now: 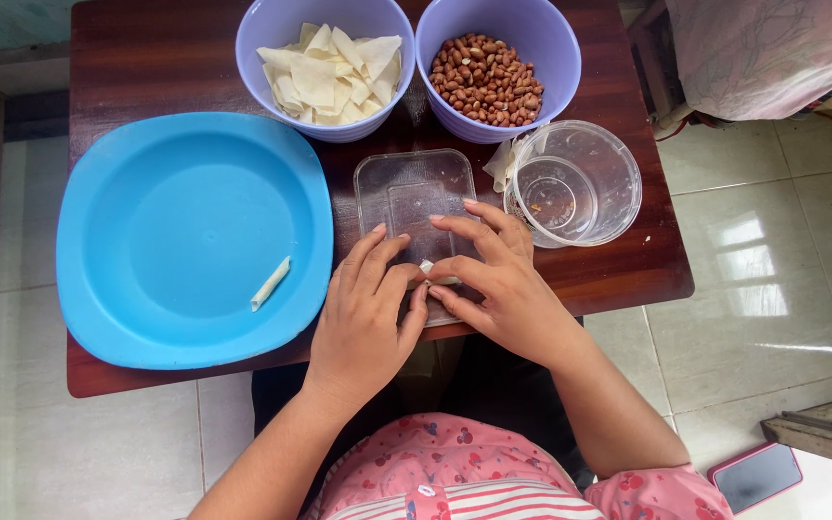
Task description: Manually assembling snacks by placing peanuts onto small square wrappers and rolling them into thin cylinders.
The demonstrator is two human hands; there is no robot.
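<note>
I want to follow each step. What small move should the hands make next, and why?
Probably finish rolling the small wrapper pinched between the left hand and right hand over the clear lid, then lay it on the blue plate, where one roll already lies.

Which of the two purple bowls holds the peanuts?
The right-hand purple plastic bowl, beside the clear round container, holds brown peanuts; the left purple bowl holds pale thin wrapper pieces instead.
</note>
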